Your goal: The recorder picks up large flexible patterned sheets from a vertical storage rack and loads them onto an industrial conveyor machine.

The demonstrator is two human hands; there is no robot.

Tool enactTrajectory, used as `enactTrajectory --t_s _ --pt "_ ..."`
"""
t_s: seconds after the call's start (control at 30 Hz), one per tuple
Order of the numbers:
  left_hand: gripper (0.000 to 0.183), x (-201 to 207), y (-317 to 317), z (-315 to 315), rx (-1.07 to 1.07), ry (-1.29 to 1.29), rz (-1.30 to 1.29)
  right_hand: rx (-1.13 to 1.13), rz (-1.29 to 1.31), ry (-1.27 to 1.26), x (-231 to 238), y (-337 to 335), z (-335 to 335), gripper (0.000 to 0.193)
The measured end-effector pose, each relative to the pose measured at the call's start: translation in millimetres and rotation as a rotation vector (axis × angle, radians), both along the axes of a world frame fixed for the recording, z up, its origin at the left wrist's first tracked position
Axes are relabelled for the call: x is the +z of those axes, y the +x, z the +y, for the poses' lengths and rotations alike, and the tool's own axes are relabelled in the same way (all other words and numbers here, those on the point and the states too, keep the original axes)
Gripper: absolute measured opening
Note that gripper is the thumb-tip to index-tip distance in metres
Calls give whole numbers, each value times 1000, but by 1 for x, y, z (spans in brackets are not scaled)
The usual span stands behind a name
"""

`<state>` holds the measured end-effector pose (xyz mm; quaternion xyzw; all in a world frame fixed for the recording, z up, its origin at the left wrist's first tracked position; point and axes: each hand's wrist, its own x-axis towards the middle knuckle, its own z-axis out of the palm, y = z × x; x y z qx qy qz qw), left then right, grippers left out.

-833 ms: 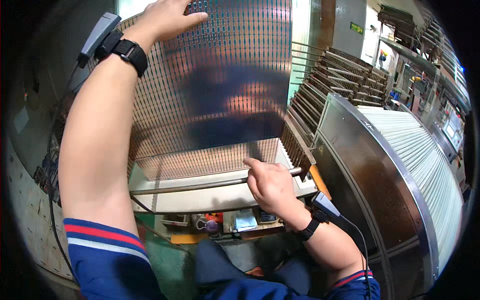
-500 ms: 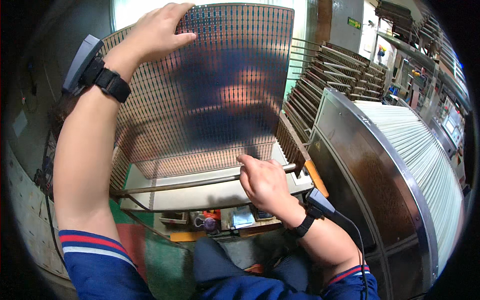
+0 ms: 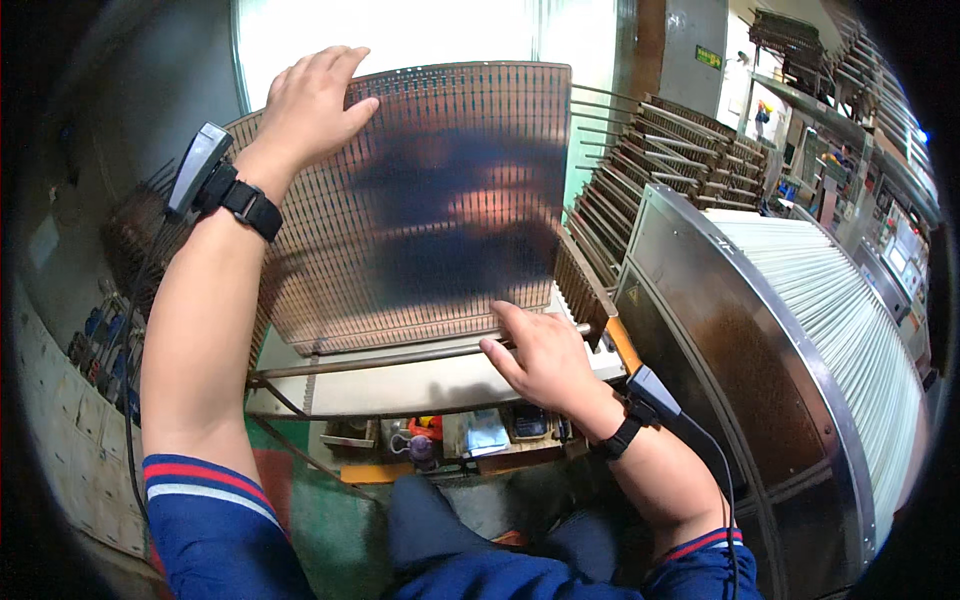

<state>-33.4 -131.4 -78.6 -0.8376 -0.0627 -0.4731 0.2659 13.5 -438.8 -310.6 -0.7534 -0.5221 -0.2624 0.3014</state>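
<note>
A large copper-coloured panel with a dense grid of small slots and a shiny face stands upright in a slotted rack. At its upper left edge is my left hand, fingers stretched past the top edge and thumb apart in front of the face. My right hand is over the rack's front metal bar, near the panel's lower right part. Its thumb and forefinger are spread, and nothing shows between them. Whether the right hand touches the bar is hidden. Both wrists carry black straps with grey devices.
A metal-sided machine with a row of pale rollers stands close on the right. Stacked slotted racks rise behind it. Below the rack, a shelf holds a purple item and small trays. A cable hangs from each wrist device.
The panel's top edge now sits lower in view, and my left hand has come down with it. My right hand has shifted slightly right, its thumb and forefinger spreading away from the panel's lower edge.
</note>
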Motion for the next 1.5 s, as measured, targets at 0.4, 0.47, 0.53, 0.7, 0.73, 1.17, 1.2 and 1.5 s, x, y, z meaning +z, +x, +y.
enactTrajectory --t_s 0.4,0.47,0.53,0.7,0.73,1.17,1.2,1.5 --pt "77 -63 -2 -13 -20 -133 218 521 -87 133 81 -51 -33 30" --pt "76 -62 2 -4 -24 -137 223 719 -289 170 108 -83 -41 33" --pt "75 -58 2 -9 -18 -130 224 693 -398 83 119 -117 -56 19" --pt "69 -57 0 -6 -99 -171 208 582 -368 574 92 -156 -43 15" --pt "67 -59 -3 -2 -158 -156 162 586 -348 571 89 -147 -48 15" --pt "31 -220 -37 -27 -593 -944 722 -101 -413 -571 139 25 -201 29" --pt "31 -221 -36 -29 -597 -946 730 -234 -331 -559 139 51 -230 30" --pt "28 -213 -34 -52 -390 -1159 810 -799 -44 -596 149 97 -393 40"
